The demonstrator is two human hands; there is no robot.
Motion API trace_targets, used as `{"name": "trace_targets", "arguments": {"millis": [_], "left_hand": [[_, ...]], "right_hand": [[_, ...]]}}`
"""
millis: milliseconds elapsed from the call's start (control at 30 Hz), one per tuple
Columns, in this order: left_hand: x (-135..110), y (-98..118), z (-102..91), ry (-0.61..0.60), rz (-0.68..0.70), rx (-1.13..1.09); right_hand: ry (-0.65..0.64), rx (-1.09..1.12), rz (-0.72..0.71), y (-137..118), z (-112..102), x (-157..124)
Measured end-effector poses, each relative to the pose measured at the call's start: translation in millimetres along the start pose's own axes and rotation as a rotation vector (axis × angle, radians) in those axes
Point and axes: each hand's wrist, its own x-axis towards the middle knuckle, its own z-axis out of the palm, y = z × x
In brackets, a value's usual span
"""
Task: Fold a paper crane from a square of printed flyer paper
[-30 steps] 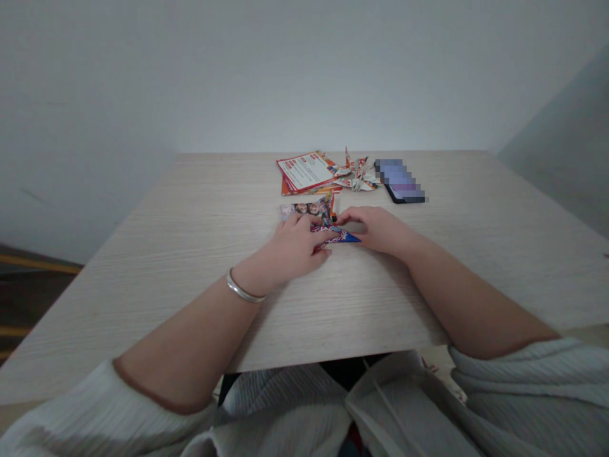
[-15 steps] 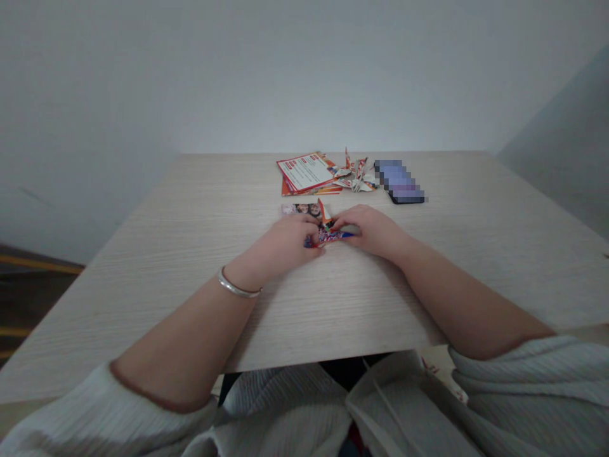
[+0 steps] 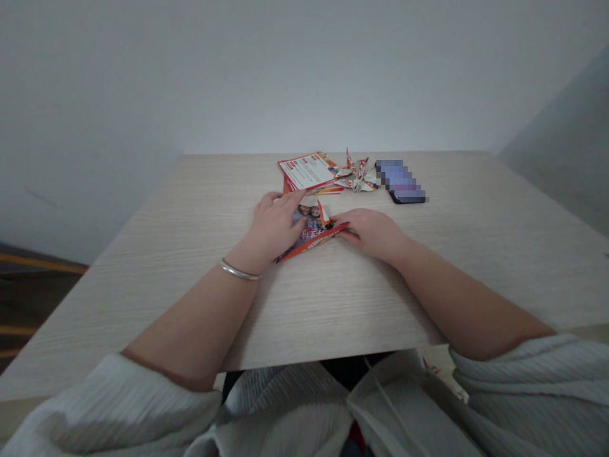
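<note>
A colourful printed paper [image 3: 311, 231], partly folded with an orange edge, lies on the wooden table [image 3: 190, 254] in front of me. My left hand [image 3: 273, 225], with a silver bracelet on the wrist, rests flat on the paper's left part, fingers stretched out. My right hand [image 3: 368, 230] is curled at the paper's right corner and pinches its edge against the table. Part of the paper is hidden under both hands.
Farther back lie a stack of printed leaflets [image 3: 307, 172], a folded paper crane [image 3: 356, 176] and a dark phone [image 3: 399, 183]. A white wall stands behind the table. The table's near edge runs just above my lap.
My left hand has slid forward and left and flattened on the paper. The paper has opened out, now showing a long orange edge. My right hand has stayed at the right corner.
</note>
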Motion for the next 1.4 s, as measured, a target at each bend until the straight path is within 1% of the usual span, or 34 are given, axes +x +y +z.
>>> {"name": "trace_targets", "arguments": {"millis": [33, 133, 167, 267, 400, 467, 533, 600, 667, 800, 867, 967, 1033, 1133, 1200, 1300, 1400], "left_hand": [[0.3, -1.7, -0.8, -0.015, 0.016, 0.013], [2.0, -2.8, -2.9, -0.088, 0.123, 0.024], [2.9, -2.2, -3.4, -0.094, 0.141, 0.021], [6.0, -0.5, -4.4, -0.069, 0.141, -0.017], [7.0, 1.5, -6.6, -0.052, 0.172, -0.130], [5.5, 3.4, -8.4, -0.034, 0.146, -0.142], [3.5, 5.7, -9.9, -0.013, 0.086, -0.156], [1.6, 7.7, -10.5, 0.004, 0.034, -0.225], [0.6, 9.4, -10.1, 0.019, 0.016, -0.338], [0.6, 13.4, -9.3, 0.060, 0.038, -0.544], [0.5, 16.2, -10.4, 0.056, 0.028, -0.588], [-0.7, 20.0, -13.3, 0.051, -0.024, -0.614], [-1.9, 21.4, -14.8, 0.034, -0.044, -0.654], [-3.2, 22.0, -15.7, -0.021, 0.014, -0.722], [-3.7, 22.4, -16.1, -0.031, 0.057, -0.717], [-4.5, 23.8, -17.9, 0.015, 0.079, -0.658], [-5.5, 24.4, -20.3, 0.075, 0.115, -0.612]], "right_hand": [[-0.007, -0.004, -0.014, -2.3, -0.1, 0.2], [-0.040, -0.022, -0.062, -7.9, 0.2, 0.8], [-0.054, -0.026, -0.078, -9.1, 0.4, 0.8], [-0.070, -0.021, -0.102, -10.6, 1.1, 0.3], [-0.062, 0.004, -0.097, -11.1, 1.3, -1.0], [-0.065, 0.015, -0.092, -12.9, 0.6, -1.2], [-0.068, 0.034, -0.082, -15.6, -0.6, -0.8], [-0.068, 0.072, -0.060, -18.5, -1.6, 0.1], [-0.059, 0.125, -0.012, -20.3, -1.8, 1.3], [0.000, 0.275, 0.110, -20.0, 1.9, 3.3], [0.044, 0.386, 0.145, -19.2, 5.2, 3.9], [0.092, 0.558, 0.200, -18.8, 9.0, 4.4], [0.125, 0.619, 0.231, -18.6, 9.9, 4.6], [0.200, 0.628, 0.231, -17.0, 9.6, 4.9], [0.255, 0.635, 0.212, -15.0, 9.7, 4.9], [0.310, 0.697, 0.180, -11.9, 11.5, 5.0], [0.334, 0.801, 0.161, -9.7, 14.4, 5.3]]}}
